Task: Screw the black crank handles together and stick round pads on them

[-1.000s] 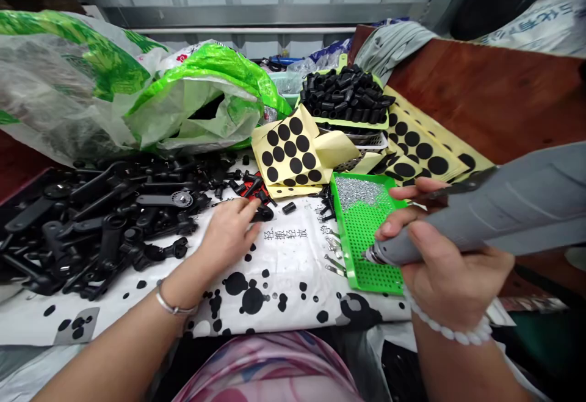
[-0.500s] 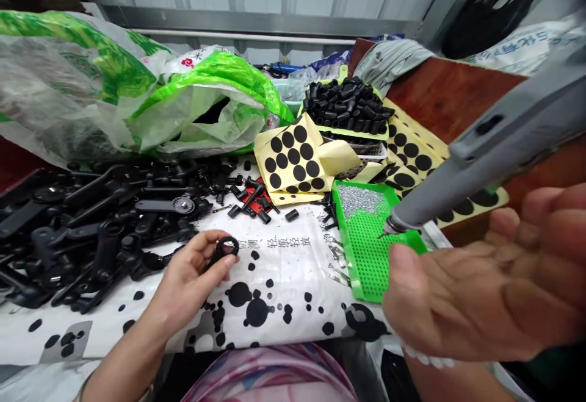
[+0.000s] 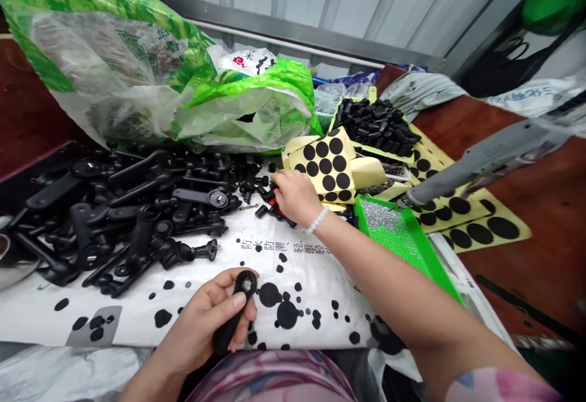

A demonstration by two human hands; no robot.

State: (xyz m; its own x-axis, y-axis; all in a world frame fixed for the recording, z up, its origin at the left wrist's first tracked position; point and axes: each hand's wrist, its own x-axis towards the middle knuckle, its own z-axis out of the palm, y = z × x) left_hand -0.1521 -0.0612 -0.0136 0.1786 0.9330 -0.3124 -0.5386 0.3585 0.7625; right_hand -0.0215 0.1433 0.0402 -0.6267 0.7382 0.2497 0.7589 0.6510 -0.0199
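I hold one black ring-ended part (image 3: 225,330) in my left hand (image 3: 208,305) over the near edge of the table (image 3: 132,323); right hand (image 3: 295,197) apart, among loose pieces (image 3: 260,211), grip hidden; unit judged incomplete

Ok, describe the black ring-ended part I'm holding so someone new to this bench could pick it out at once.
Find the spotted white sheet and look around the middle of its near edge. There, the left grip holds the black part, its ring-shaped end pointing forward. The pile further left is full of black pieces too; this one is held apart from it.
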